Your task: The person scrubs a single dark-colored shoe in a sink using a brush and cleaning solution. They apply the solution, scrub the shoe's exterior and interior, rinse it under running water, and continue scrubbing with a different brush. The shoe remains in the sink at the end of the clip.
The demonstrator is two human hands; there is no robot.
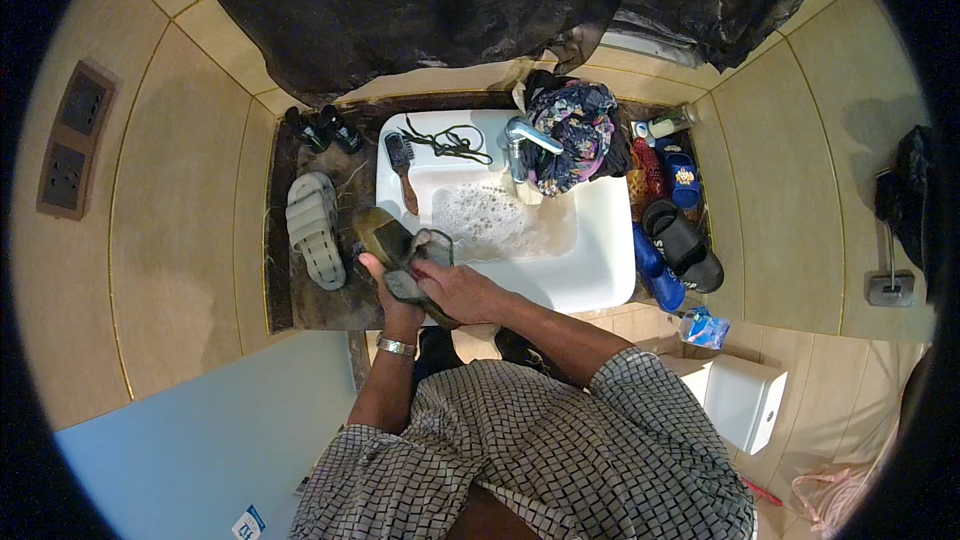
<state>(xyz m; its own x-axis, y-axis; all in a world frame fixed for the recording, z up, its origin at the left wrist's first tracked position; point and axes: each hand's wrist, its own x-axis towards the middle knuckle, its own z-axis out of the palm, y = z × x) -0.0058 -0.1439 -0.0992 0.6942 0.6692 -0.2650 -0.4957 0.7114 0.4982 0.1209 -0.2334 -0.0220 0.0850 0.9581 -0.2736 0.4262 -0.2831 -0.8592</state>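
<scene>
A slide sandal (pixel 383 235) with a brown-olive sole and greyish straps is held over the sink's near left edge. My left hand (pixel 396 306) is closed around its side, thumb up along the edge. Across the straps lies my right hand (pixel 468 292), its fingers closed at the strap opening; fingertips are partly hidden. Behind the sandal, the white sink (pixel 608 250) holds foamy, cloudy water (pixel 500 222). A brush (pixel 402 165) with a wooden handle and dark shoelaces (pixel 450 143) lie on the sink's back left ledge.
A chrome tap (pixel 530 137) stands at the sink's back, beside bundled floral cloth (pixel 575 130). One pale slide (pixel 316 230) lies on the dark counter at left, near small black bottles (pixel 325 130). Black (pixel 683 245) and blue slippers (pixel 657 267) crowd the right side.
</scene>
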